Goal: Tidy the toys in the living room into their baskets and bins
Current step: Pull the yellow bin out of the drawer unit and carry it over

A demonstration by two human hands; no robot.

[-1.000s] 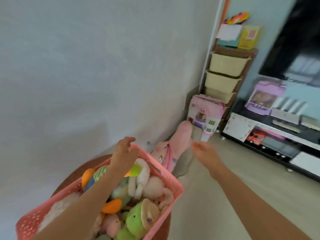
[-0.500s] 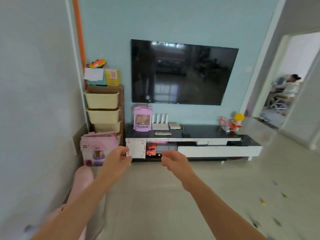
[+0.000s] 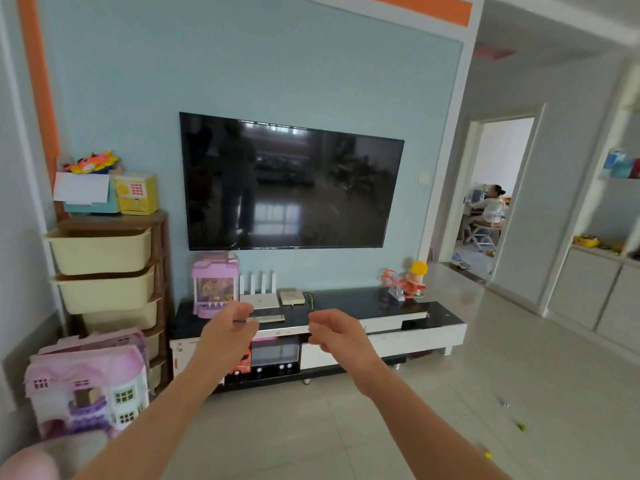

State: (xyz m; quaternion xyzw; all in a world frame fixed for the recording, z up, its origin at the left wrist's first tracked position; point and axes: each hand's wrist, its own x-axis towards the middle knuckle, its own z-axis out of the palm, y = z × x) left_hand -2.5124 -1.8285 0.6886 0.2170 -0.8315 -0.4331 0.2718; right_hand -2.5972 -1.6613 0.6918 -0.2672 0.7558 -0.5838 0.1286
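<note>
a pale blue wall (image 3: 277,64) carries a dark television (image 3: 291,183) above a low black-and-white tv stand (image 3: 398,327). pale floor tiles (image 3: 346,427) catch soft daylight, and an open doorway (image 3: 491,202) stands at right.

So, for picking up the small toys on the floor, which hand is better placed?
Probably the right hand: the small toys lie scattered on the floor on its side. The left hand is farther. Both hold nothing.
</note>
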